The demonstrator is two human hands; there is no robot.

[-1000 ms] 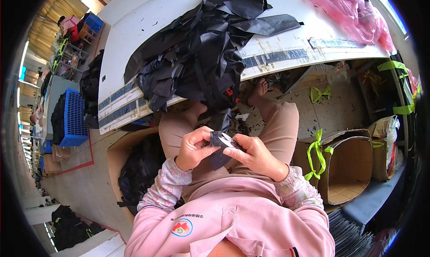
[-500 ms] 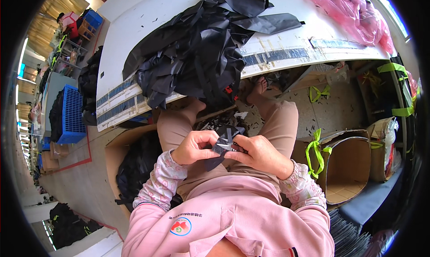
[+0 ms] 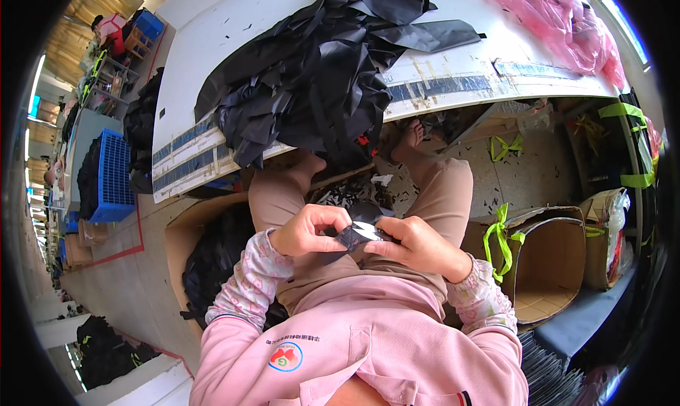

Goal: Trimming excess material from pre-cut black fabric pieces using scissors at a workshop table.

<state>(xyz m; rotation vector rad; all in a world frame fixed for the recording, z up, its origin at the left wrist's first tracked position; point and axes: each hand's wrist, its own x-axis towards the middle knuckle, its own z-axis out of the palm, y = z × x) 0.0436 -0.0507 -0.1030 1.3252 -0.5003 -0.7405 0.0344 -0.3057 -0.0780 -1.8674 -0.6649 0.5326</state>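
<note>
Above my lap a small black fabric piece [image 3: 364, 230] is stretched between my two hands, with a white shine on its surface. My left hand [image 3: 310, 232] pinches its left edge between thumb and fingers. My right hand [image 3: 418, 242] grips the other edge, thumb on the near side. Loose dark material hangs behind and below the held part. In front of me a big heap of black fabric strips [image 3: 304, 87] lies on the white table [image 3: 191, 66] and droops over its near edge.
An open cardboard box [image 3: 549, 264] with a neon-yellow ribbon [image 3: 501, 243] stands at my right. Another box [image 3: 177, 239], holding black material, sits at my left. Pink plastic sheeting [image 3: 559, 24] covers the table's far right. Black scraps litter the floor. A blue crate [image 3: 113, 176] is farther left.
The black piece has been turned and pulled flatter between my hands, and its shiny patch faces up more. Both hands stay gripping it, with the right shifted slightly right.
</note>
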